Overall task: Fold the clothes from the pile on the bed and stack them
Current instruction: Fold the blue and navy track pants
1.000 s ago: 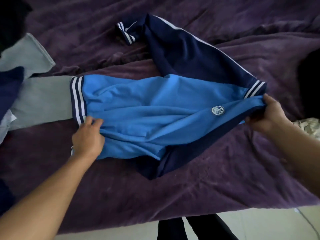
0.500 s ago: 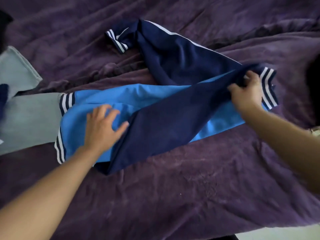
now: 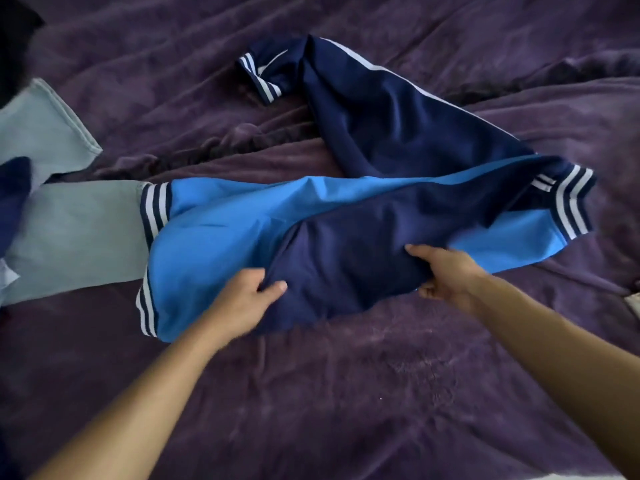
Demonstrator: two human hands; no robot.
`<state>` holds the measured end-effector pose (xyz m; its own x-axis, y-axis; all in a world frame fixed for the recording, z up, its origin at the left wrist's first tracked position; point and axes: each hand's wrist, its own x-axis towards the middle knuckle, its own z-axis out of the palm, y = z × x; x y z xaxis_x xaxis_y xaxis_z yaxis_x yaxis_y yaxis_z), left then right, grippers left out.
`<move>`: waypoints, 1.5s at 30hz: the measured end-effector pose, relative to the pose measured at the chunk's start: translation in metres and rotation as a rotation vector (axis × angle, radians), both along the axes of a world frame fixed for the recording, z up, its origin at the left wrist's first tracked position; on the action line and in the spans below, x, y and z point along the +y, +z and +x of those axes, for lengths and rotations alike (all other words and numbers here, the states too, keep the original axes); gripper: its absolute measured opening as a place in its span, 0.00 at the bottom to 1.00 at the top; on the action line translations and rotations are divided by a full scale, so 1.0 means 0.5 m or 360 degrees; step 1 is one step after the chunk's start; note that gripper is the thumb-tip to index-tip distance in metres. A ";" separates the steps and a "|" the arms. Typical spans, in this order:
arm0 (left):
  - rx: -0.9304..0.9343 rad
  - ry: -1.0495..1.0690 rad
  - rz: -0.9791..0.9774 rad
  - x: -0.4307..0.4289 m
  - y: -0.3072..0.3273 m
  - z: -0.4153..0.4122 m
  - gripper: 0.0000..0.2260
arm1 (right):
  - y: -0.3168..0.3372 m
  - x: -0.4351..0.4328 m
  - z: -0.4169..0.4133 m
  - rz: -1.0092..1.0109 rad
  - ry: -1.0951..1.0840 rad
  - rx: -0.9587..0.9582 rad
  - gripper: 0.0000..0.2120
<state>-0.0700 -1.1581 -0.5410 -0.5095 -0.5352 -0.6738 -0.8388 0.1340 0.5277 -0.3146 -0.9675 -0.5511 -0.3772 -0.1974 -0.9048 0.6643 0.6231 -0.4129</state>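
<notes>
Head view is showing you pinching the navy sleeve of the jacket lying mid-bed, left hand and right hand both closed on it; be drawing it flat toward 6 o'clock, evenly.

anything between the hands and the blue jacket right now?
Nothing visible. The left hand and right hand both already grip the navy panel of the blue jacket directly, on the purple bedspread. The grey garment lies off to the left, touching the jacket's striped hem.
</notes>
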 end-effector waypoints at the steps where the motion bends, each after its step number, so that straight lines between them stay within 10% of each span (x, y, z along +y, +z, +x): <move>1: 0.0067 0.0068 0.0149 -0.031 0.026 -0.021 0.21 | 0.013 -0.011 -0.023 -0.0075 -0.0097 -0.0070 0.05; 5: 0.0409 0.0662 0.0830 -0.176 0.096 -0.133 0.12 | 0.089 -0.108 -0.133 -0.0610 -0.0588 -0.0278 0.12; 11: 0.0717 0.1676 0.0530 -0.276 0.055 -0.210 0.10 | 0.105 -0.186 -0.187 -0.0636 -0.0308 0.0106 0.09; 18: 0.0431 0.0888 -0.0240 -0.108 -0.056 -0.168 0.27 | -0.025 -0.036 -0.111 0.0203 0.0453 0.0754 0.20; 27: 0.0443 0.0044 -0.1159 -0.180 -0.045 -0.359 0.15 | 0.023 -0.080 -0.225 0.0032 0.1126 0.2296 0.20; 31: 0.0497 -0.0699 -0.1535 -0.192 -0.055 -0.474 0.21 | 0.008 -0.135 -0.277 0.0523 0.1683 0.1907 0.28; 34: 0.0104 -0.0875 -0.1473 -0.221 -0.079 -0.559 0.36 | -0.010 -0.128 -0.290 0.0301 0.1377 0.1981 0.15; 37: -0.0218 -0.0745 -0.1215 -0.279 -0.090 -0.606 0.38 | -0.004 -0.105 -0.314 -0.0038 0.1077 0.2084 0.13; 41: 0.0288 -0.0029 -0.1111 -0.378 -0.050 -0.651 0.14 | -0.001 -0.094 -0.362 -0.0073 0.0913 0.2062 0.16; 45: 0.0260 0.0903 -0.0896 -0.513 -0.041 -0.660 0.27 | -0.028 -0.094 -0.413 0.0261 0.0924 0.2066 0.14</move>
<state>-0.3998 -1.4146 -0.5614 -0.1274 -0.9776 -0.1674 -0.7771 -0.0065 0.6294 -0.5210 -1.0147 -0.5649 -0.8439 -0.5362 -0.0153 -0.4819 0.7703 -0.4177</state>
